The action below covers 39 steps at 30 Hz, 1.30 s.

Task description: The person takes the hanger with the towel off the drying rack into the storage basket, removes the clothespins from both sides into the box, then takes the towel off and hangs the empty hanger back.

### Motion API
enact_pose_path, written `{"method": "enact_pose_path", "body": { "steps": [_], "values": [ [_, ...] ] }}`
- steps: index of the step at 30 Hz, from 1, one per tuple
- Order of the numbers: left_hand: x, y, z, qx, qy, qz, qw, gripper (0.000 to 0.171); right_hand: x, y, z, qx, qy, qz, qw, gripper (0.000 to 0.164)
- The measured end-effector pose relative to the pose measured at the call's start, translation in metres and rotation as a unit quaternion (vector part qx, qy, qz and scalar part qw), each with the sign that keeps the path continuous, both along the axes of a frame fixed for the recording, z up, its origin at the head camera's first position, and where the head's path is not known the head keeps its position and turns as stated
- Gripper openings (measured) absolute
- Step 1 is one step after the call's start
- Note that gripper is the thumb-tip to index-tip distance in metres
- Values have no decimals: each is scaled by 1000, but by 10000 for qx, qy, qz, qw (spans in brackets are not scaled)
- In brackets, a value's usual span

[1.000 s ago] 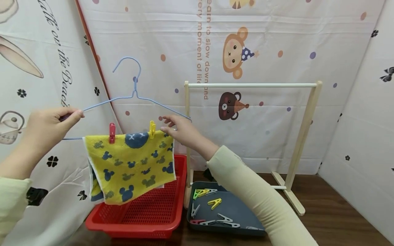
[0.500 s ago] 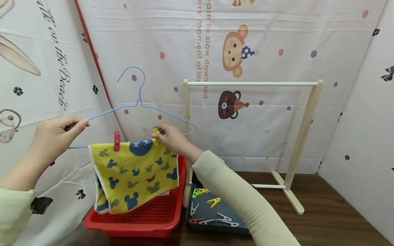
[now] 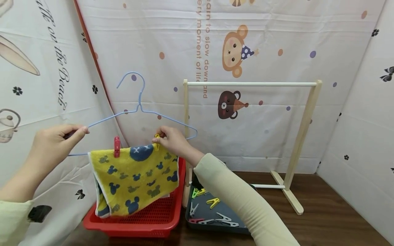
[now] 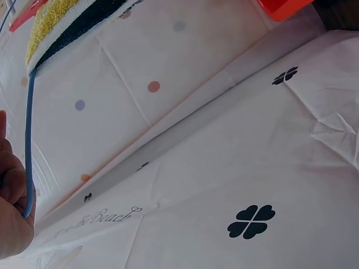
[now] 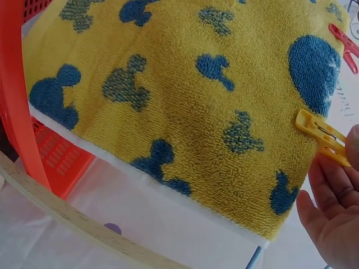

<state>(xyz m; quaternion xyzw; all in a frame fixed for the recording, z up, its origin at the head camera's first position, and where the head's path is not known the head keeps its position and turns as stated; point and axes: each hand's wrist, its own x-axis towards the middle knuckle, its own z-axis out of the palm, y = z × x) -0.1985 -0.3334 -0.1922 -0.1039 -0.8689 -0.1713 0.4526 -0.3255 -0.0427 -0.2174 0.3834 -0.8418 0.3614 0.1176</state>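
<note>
The right hand pinches a yellow clothespin at the towel's top edge, whereas a second ago its fingers were just beside it; the left hand grips the left end of a blue wire hanger, which hangs slightly lower than half a second ago. The yellow mouse-print towel, folded over the hanger's bar and also clipped by a red clothespin, hides the back-left part of a red perforated basket. Beside the basket, a dark gray tray holds loose clothespins. A wooden rack stands near the back edge of the brown wood-grain tabletop; white printed curtains surround it all.
</note>
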Motion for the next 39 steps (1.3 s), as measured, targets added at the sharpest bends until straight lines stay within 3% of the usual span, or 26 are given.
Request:
{"method": "enact_pose_path", "body": {
  "steps": [21,30,39],
  "values": [
    [2,-3,-1,-47,73,65,9999,27,6,-2,8,-178,361,120,9991,15],
    [4,-6,-2,145,20,108,9998,26,10,-4,10,-366,336,75,9987,15],
    [3,-4,-3,-67,33,60,10000,24,13,-3,11,-665,264,45,9974,14]
  ]
}}
